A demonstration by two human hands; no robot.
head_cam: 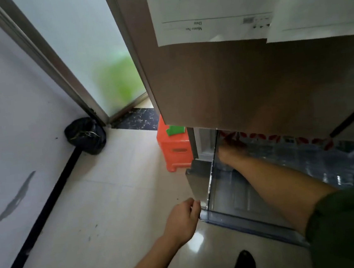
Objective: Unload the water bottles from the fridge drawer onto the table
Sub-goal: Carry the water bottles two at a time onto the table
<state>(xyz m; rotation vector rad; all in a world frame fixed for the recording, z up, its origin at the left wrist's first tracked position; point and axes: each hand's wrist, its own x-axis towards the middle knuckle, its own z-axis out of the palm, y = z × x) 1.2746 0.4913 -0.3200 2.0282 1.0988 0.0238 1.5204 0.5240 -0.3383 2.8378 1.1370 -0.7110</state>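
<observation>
Right hand (230,150) reaches deep into the fridge drawer (251,220) among red-capped water bottles (281,145); its grip is blurred, untellable. Left hand (183,219) loosely curled at the drawer's corner. Full bottles are likely heavy, slick; grasp mid-body.

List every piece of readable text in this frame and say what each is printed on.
"Date" on the white paper sheet stuck to the fridge door, seen upside down.
Below it, a second upside-down line starts with a word like "Motor"; too blurred to be sure.
Small marks at that sheet's right edge: unreadable.
Second paper sheet: no legible text.
Red labels on the water bottles in the drawer: too blurred to read.
</observation>
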